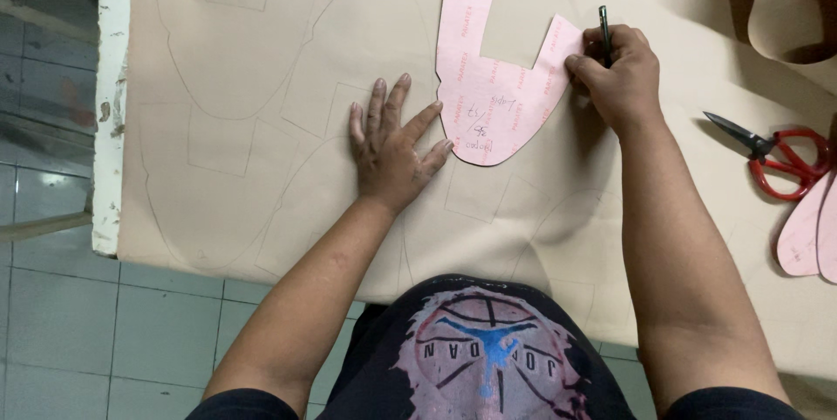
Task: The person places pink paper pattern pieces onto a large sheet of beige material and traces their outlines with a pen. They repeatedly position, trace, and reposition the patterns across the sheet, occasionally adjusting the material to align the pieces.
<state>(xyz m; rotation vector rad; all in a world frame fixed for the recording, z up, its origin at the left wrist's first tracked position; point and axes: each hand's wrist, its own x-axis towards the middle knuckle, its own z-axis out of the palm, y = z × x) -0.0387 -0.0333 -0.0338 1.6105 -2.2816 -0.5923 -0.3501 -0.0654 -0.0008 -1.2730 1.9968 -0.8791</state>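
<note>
- We look down on a table (pixel 112 106) with a chipped white edge, covered by a large beige sheet (pixel 261 54) that bears faint traced outlines of shaped pieces.
- On the sheet lies a pink pattern piece (pixel 499 98), a flat card with a rounded lower end and two arms at the top around a notch. It sits near the middle of the view, between our two hands.
- Our left hand (pixel 390 150) lies flat on the beige sheet, palm down, fingers (pixel 384 106) spread wide. The tips of two fingers touch the left edge of the pink pattern piece, and the hand holds nothing.
- Our right hand (pixel 617 76) rests at the upper right arm of the pattern piece, its fingers closed narrowly around a dark pen (pixel 604 30). The pen stands nearly upright in the view, its upper end rising above the knuckles. Its tip is hidden by the hand, so we cannot tell whether it touches the sheet.
- Red-handled scissors (pixel 780 159) lie closed on the sheet to the right, well apart from the right hand, blades pointing toward the upper left.
- More pink pieces (pixel 811 237) lie at the right edge, just below the scissors.
- Curled cut-away sheet (pixel 785 2) sits in the upper right corner.
- Grey floor tiles (pixel 105 333) show left of and below the table.
</note>
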